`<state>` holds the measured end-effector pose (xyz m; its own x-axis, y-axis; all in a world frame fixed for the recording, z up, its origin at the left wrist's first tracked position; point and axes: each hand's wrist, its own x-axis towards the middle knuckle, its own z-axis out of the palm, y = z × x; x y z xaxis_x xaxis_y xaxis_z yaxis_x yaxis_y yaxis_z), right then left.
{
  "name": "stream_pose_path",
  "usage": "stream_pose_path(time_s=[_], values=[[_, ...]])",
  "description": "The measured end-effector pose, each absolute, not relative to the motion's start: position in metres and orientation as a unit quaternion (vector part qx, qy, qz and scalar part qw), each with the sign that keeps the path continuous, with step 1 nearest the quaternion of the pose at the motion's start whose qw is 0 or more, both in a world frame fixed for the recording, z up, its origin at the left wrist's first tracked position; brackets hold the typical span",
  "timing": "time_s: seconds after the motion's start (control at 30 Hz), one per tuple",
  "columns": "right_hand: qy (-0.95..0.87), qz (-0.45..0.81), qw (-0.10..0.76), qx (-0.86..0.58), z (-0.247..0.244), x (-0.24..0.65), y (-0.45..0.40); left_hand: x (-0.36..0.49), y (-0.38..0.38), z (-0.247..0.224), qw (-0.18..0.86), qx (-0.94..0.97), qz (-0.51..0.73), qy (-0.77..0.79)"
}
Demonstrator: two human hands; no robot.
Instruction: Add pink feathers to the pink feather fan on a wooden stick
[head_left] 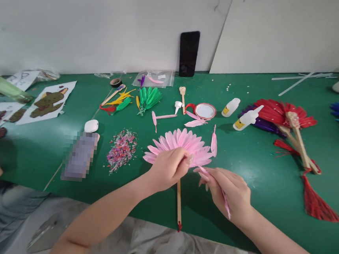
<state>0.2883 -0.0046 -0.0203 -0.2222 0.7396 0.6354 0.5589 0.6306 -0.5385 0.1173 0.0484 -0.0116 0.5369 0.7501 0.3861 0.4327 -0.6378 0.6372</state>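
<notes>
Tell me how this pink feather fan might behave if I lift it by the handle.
The pink feather fan would probably feel light, being mostly thin feathers. Its slim, wooden-looking handle is likely stiff. The feathers spread into separate tips, so they might bend if pushed.

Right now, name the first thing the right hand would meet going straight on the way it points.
Most likely the left hand, at the pink fan; depth is unclear, so the fan itself might come first.
</notes>
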Motion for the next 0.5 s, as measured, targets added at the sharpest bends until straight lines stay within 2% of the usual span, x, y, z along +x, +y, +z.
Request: stream_pose_path(time_s=[0.5], values=[[-0.781, 0.080, 0.459, -0.416, -0.0204, 0.2885, -0.0047, 0.1194, 0.0461, -0.0080, 0.331, 0.809, 0.317, 0.368]])
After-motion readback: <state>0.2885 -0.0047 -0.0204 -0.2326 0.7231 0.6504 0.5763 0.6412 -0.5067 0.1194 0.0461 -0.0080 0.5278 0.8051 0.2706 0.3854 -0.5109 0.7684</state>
